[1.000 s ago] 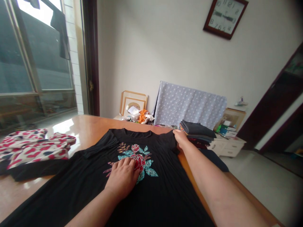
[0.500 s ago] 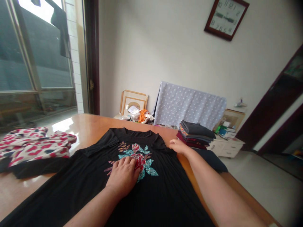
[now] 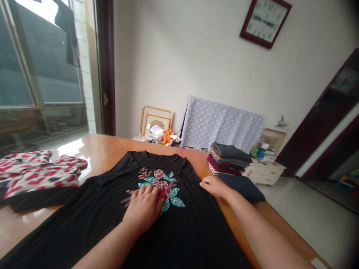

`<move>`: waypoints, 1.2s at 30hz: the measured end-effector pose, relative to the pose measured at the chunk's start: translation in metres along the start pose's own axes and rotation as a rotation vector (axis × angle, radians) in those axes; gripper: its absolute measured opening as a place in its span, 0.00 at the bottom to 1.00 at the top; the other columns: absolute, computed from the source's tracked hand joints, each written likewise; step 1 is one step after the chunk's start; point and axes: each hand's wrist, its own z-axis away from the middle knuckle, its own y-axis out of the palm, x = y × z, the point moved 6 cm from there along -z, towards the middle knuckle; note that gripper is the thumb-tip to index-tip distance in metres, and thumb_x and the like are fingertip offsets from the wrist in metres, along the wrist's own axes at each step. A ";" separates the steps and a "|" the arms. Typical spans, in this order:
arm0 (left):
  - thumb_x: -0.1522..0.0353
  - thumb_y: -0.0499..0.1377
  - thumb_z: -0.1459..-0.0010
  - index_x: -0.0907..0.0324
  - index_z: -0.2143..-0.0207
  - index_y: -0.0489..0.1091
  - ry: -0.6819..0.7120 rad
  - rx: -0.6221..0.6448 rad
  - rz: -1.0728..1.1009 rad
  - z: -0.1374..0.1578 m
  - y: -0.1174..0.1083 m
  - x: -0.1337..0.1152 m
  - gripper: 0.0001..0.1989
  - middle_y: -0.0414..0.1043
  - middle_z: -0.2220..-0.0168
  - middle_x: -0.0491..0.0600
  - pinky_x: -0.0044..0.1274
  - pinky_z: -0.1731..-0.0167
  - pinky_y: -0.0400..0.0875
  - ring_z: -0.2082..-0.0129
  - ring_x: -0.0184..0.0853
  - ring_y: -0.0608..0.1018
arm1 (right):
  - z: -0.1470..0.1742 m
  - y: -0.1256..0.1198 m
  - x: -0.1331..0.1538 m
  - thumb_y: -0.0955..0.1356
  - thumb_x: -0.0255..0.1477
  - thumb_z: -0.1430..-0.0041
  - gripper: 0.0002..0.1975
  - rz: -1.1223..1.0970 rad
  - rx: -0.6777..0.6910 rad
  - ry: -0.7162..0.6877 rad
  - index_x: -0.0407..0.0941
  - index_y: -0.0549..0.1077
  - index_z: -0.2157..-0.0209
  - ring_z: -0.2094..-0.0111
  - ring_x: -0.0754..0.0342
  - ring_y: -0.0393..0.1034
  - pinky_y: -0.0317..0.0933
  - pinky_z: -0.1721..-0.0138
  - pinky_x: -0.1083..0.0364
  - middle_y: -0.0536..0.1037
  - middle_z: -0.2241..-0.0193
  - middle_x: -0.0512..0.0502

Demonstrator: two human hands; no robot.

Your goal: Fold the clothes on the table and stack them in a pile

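Observation:
A black T-shirt (image 3: 179, 239) lies spread on the wooden table, neck away from me, with a sequined flower design in red and teal on its chest. My left hand (image 3: 146, 203) rests flat on the flower, palm down, fingers stretched out. At the sleeve on the right side, my right hand (image 3: 213, 186) has its fingers closed on the black fabric's edge. The thumb side of that hand is partly hidden. Soft creases run across the shirt's body.
To the left lies a white garment with red and dark spots (image 3: 45, 172). Beyond my right hand, a stack of folded clothes (image 3: 230, 157) stands beside a folded navy garment (image 3: 242, 186). Behind the table (image 3: 95, 149) are a dotted grey cloth (image 3: 221, 123) and a white cabinet (image 3: 266, 173).
My right hand has come a little nearer to me along the sleeve, and the sleeve's edge now lies flatter. My left hand has stayed on the flower. The view has shifted slightly.

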 end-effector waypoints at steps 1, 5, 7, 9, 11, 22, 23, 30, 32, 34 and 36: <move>0.54 0.43 0.33 0.53 0.51 0.70 -0.003 0.005 0.002 0.000 0.000 0.000 0.22 0.70 0.51 0.55 0.38 0.50 0.59 0.50 0.48 0.70 | -0.001 0.000 -0.001 0.65 0.36 0.40 0.15 -0.015 0.000 0.020 0.44 0.76 0.76 0.71 0.55 0.68 0.55 0.67 0.58 0.77 0.75 0.48; 0.54 0.43 0.32 0.53 0.50 0.70 -0.012 0.011 0.008 0.000 0.000 0.000 0.22 0.70 0.51 0.55 0.38 0.49 0.58 0.50 0.47 0.69 | -0.017 -0.012 -0.001 0.64 0.34 0.40 0.13 -0.131 -0.190 0.115 0.44 0.77 0.70 0.68 0.54 0.70 0.56 0.67 0.59 0.79 0.73 0.48; 0.54 0.44 0.32 0.53 0.49 0.70 -0.003 -0.001 0.008 0.000 -0.001 -0.001 0.22 0.70 0.51 0.55 0.38 0.48 0.58 0.50 0.47 0.70 | -0.028 -0.010 0.003 0.64 0.33 0.41 0.11 -0.173 -0.213 0.135 0.44 0.77 0.68 0.68 0.55 0.70 0.56 0.68 0.60 0.79 0.72 0.49; 0.54 0.44 0.32 0.53 0.50 0.70 0.000 -0.006 0.006 0.001 -0.002 -0.001 0.21 0.70 0.51 0.55 0.38 0.49 0.59 0.50 0.47 0.70 | -0.040 -0.002 0.008 0.67 0.31 0.45 0.08 -0.189 -0.150 0.142 0.44 0.77 0.71 0.71 0.56 0.70 0.55 0.70 0.60 0.79 0.74 0.50; 0.55 0.44 0.32 0.53 0.52 0.71 -0.008 0.003 0.003 0.001 -0.003 -0.002 0.21 0.70 0.51 0.55 0.38 0.49 0.59 0.50 0.47 0.70 | -0.052 0.005 0.012 0.69 0.28 0.50 0.04 -0.189 -0.097 0.154 0.44 0.76 0.76 0.75 0.56 0.69 0.53 0.73 0.60 0.77 0.79 0.51; 0.56 0.45 0.33 0.52 0.53 0.71 -0.030 0.038 0.027 0.000 -0.004 -0.001 0.19 0.70 0.50 0.55 0.37 0.50 0.60 0.49 0.47 0.70 | -0.149 0.006 0.027 0.68 0.36 0.46 0.11 -0.259 -0.304 0.339 0.43 0.76 0.73 0.74 0.51 0.72 0.57 0.73 0.58 0.78 0.77 0.43; 0.56 0.45 0.33 0.53 0.53 0.71 -0.030 0.031 0.030 0.000 -0.005 -0.001 0.19 0.70 0.50 0.55 0.37 0.50 0.60 0.49 0.47 0.70 | -0.156 0.010 0.027 0.69 0.37 0.47 0.11 -0.275 -0.304 0.358 0.43 0.76 0.73 0.73 0.50 0.73 0.58 0.72 0.57 0.78 0.78 0.42; 0.57 0.46 0.33 0.52 0.55 0.71 -0.029 0.026 0.053 0.000 -0.004 0.000 0.17 0.70 0.52 0.54 0.37 0.51 0.61 0.50 0.47 0.70 | -0.175 0.039 0.009 0.73 0.32 0.53 0.07 -0.437 -0.288 0.480 0.42 0.75 0.74 0.77 0.45 0.75 0.64 0.73 0.54 0.75 0.83 0.40; 0.57 0.46 0.33 0.53 0.54 0.71 -0.034 0.022 0.057 0.000 -0.003 0.000 0.17 0.70 0.52 0.55 0.37 0.51 0.60 0.49 0.47 0.70 | -0.176 0.042 0.005 0.69 0.33 0.46 0.08 -0.514 -0.318 0.489 0.42 0.75 0.69 0.78 0.48 0.74 0.65 0.75 0.55 0.77 0.81 0.40; 0.57 0.46 0.33 0.53 0.54 0.71 -0.033 0.013 0.059 0.000 -0.003 0.001 0.17 0.70 0.52 0.55 0.37 0.50 0.60 0.49 0.47 0.70 | -0.177 0.044 0.005 0.64 0.34 0.40 0.12 -0.596 -0.358 0.476 0.41 0.75 0.63 0.77 0.51 0.75 0.66 0.75 0.58 0.79 0.77 0.41; 0.57 0.46 0.33 0.53 0.54 0.71 -0.029 0.007 0.056 0.000 -0.002 0.001 0.17 0.70 0.52 0.54 0.37 0.50 0.60 0.49 0.47 0.69 | -0.176 0.045 0.006 0.62 0.34 0.38 0.14 -0.661 -0.383 0.449 0.41 0.74 0.60 0.75 0.53 0.76 0.67 0.74 0.59 0.81 0.74 0.41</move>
